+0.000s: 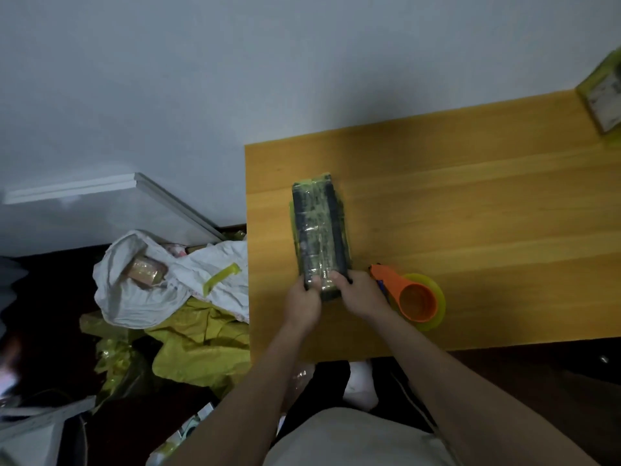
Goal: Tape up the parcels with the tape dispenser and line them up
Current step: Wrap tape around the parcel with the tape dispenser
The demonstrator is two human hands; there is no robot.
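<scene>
Parcel point(319, 235), dark and wrapped in glossy tape with yellow-green showing at its edges, lies lengthwise on the wooden table point(470, 203), near the table's left edge. We hold its near end with both hands: our left hand point(304, 302) grips the near left corner, thumb on top, and our right hand point(361, 294) grips the near right corner, fingers curled over the end. The far end of the parcel rests flat on the tabletop.

The dispenser point(408, 295), orange with a roll of yellow-green tape, sits on the table just beside our right hand, on its right; whether they touch we cannot tell. At the table's far right corner, cut off by the frame, stands a second parcel point(603, 95) in yellow-green wrap, well apart from the first.

On the dark floor to the left of the table lie a crumpled white bag point(168, 284), with a brownish packet point(144, 270) showing in its mouth, and a heap of yellow bags point(198, 351) beneath it. A pale wall point(235, 62) rises behind.
</scene>
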